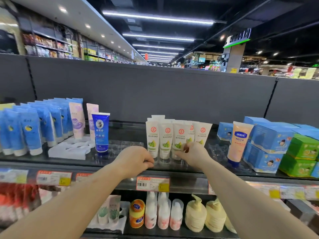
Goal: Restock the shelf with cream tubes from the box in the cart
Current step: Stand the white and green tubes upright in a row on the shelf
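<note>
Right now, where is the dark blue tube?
The dark blue tube stands upright on the top shelf, left of the middle in the head view. The pale purple tubes are behind it to its left, the white cream tubes farther right.

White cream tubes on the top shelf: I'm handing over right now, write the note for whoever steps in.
Left hand: fingers curled at the shelf's front edge, beside the leftmost white cream tube; whether it has a grip on anything is unclear.
Right hand: at the base of the right-side tubes, fingers against one, apparently straightening it.
Done: a row of white cream tubes stands upright mid-shelf, more behind.
Left: bare shelf on both sides of the row. Cart and box are out of view, so remaining stock is unknown; check there next.
</note>
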